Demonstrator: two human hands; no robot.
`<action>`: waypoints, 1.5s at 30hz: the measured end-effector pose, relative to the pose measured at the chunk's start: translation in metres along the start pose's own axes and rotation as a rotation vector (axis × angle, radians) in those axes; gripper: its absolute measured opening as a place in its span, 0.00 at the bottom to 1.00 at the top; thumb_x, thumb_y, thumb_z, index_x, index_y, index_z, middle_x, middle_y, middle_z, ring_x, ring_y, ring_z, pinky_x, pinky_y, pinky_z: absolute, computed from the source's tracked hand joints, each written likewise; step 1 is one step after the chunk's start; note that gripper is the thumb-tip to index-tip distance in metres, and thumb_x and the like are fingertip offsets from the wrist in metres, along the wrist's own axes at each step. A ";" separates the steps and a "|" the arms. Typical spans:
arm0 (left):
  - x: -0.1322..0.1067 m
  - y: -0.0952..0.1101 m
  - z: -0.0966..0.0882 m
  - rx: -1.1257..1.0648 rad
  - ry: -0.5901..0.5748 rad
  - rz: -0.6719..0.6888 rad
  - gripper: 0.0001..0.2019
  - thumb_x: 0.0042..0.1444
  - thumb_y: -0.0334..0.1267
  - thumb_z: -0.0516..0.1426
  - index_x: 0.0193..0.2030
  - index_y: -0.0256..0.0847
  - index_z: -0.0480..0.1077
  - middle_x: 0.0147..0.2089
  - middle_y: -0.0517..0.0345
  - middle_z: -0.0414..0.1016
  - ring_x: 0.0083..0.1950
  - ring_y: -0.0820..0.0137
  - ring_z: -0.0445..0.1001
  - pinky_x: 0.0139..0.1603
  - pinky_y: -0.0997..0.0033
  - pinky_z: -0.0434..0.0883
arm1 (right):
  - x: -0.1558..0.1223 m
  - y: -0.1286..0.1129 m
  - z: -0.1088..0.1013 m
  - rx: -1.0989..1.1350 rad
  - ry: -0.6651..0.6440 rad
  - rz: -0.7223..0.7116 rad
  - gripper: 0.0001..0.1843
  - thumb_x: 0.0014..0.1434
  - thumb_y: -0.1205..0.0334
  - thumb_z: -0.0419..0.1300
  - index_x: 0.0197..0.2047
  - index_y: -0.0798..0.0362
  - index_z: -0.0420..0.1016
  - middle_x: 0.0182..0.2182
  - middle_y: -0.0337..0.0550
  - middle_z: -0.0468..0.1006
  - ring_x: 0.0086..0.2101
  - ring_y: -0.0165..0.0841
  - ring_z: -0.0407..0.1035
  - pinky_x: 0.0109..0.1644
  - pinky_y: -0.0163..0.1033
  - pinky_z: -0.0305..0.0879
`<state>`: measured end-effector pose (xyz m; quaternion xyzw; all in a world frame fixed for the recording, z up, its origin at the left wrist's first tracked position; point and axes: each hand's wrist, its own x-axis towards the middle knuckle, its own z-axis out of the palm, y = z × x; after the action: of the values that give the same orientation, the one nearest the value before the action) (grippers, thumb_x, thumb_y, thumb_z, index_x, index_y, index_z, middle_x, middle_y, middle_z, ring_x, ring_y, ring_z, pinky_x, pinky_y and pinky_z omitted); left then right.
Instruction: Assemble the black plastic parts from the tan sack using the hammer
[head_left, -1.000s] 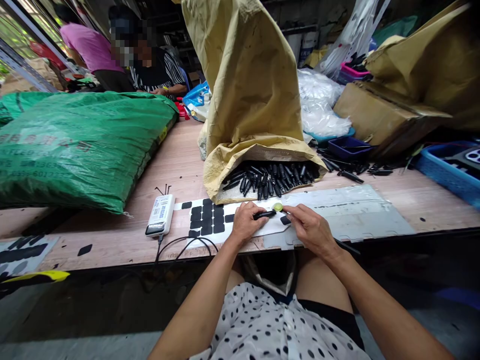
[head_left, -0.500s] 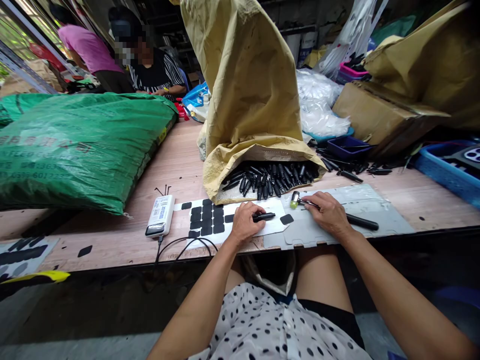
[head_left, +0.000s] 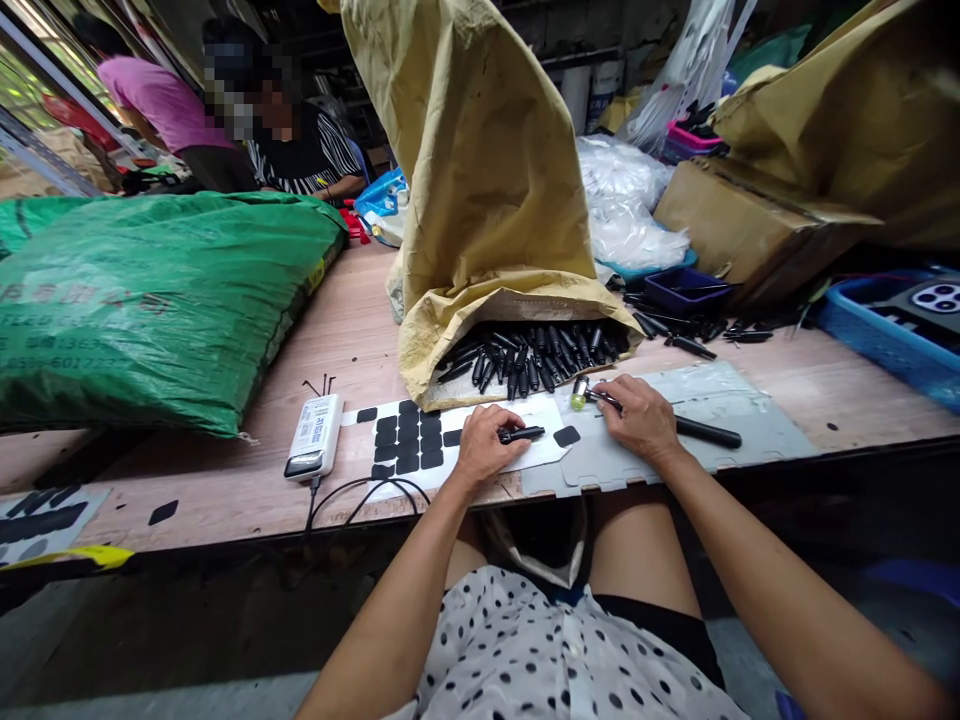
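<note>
Workshop: long workbench, brown sack full of black parts, hammer, co-worker opposite.

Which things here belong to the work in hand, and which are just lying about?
Likely in use:
pen-like black piece, in the left hand
hammer, in the right hand
grey board, under the hammer
black parts in the tan sack

Probably just lying about:
green sack
white device with cable
cardboard box
blue tray
</note>
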<state>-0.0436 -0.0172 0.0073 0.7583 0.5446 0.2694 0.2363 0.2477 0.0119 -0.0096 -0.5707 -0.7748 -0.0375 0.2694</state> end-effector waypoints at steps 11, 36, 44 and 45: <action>-0.006 0.019 -0.010 0.043 -0.062 0.038 0.08 0.54 0.43 0.67 0.40 0.46 0.77 0.41 0.59 0.79 0.48 0.61 0.70 0.52 0.59 0.63 | 0.002 -0.002 0.000 -0.014 -0.002 0.011 0.10 0.61 0.62 0.58 0.43 0.50 0.79 0.38 0.44 0.76 0.42 0.38 0.68 0.47 0.41 0.61; -0.008 0.048 -0.011 0.017 0.081 -0.156 0.06 0.60 0.37 0.57 0.40 0.42 0.77 0.34 0.60 0.77 0.34 0.70 0.73 0.39 0.71 0.68 | 0.002 -0.001 0.001 -0.005 0.004 0.020 0.09 0.61 0.62 0.58 0.42 0.50 0.79 0.38 0.44 0.76 0.41 0.39 0.67 0.46 0.42 0.62; 0.079 -0.003 -0.026 0.441 0.191 -0.370 0.09 0.59 0.43 0.60 0.39 0.41 0.78 0.48 0.47 0.73 0.51 0.56 0.74 0.49 0.61 0.71 | 0.002 -0.002 0.001 0.010 -0.006 0.038 0.09 0.61 0.62 0.58 0.43 0.49 0.79 0.38 0.44 0.76 0.42 0.39 0.67 0.46 0.42 0.62; 0.079 -0.004 -0.025 0.457 0.172 -0.376 0.09 0.59 0.43 0.61 0.38 0.41 0.78 0.48 0.47 0.73 0.51 0.55 0.74 0.49 0.61 0.71 | 0.003 -0.002 0.000 0.009 -0.006 0.040 0.09 0.61 0.62 0.58 0.43 0.49 0.79 0.38 0.45 0.76 0.42 0.39 0.67 0.46 0.42 0.62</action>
<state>-0.0421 0.0613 0.0352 0.6523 0.7397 0.1550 0.0584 0.2450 0.0134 -0.0082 -0.5850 -0.7642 -0.0269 0.2703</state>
